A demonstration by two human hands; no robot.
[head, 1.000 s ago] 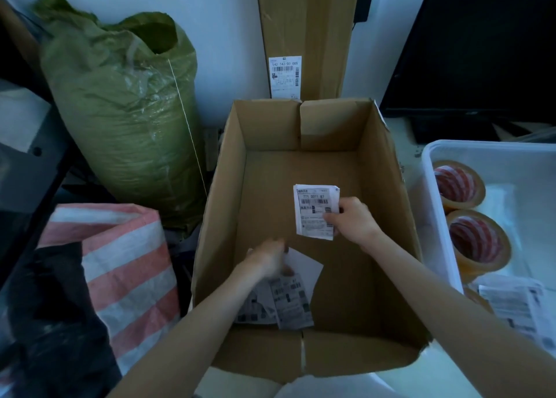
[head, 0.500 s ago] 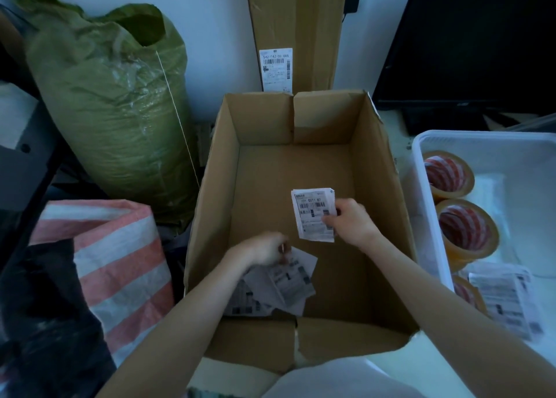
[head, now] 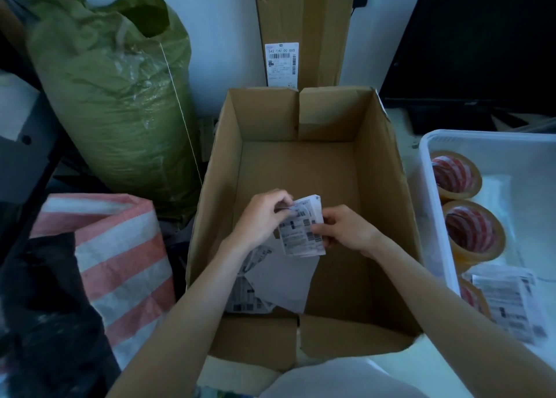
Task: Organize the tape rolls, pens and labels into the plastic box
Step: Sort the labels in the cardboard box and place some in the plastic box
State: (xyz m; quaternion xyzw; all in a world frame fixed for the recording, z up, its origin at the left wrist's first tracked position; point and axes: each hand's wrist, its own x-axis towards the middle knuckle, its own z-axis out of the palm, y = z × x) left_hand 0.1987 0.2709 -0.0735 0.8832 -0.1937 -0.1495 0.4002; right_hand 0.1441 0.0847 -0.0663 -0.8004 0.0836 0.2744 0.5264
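Both of my hands are inside an open cardboard box. My left hand and my right hand pinch the same small stack of printed labels from either side, lifted above the box floor. More loose labels and a blank white sheet lie on the box floor under my left forearm. The white plastic box stands at the right. It holds three rolls of red-printed tape and a pile of labels. No pens are visible.
A stuffed green sack leans against the wall at the left. A red-and-white striped bag with black material sits in front of it. A tall flat carton stands behind the box. A dark monitor is at the back right.
My left hand rose from the loose labels on the box floor with a label and met my right hand. Both hands now hold the stack together, lower in the box.
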